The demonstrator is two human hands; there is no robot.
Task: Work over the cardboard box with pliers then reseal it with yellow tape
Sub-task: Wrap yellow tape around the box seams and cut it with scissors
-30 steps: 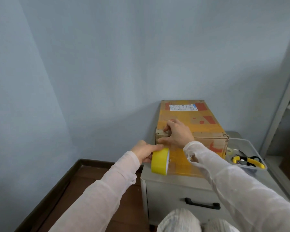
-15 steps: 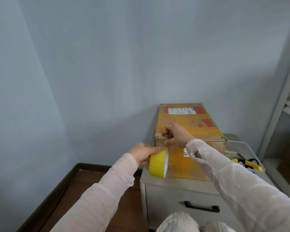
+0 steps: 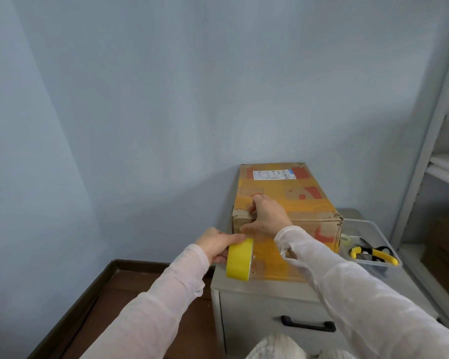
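One illegible label (image 3: pixel 274 174) on box (image 3: pixel 309 203)

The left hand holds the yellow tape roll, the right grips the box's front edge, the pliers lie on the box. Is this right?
No. The head view shows the pliers in the clear tray right of the box. The left hand does hold the tape roll, the right hand the box's edge.
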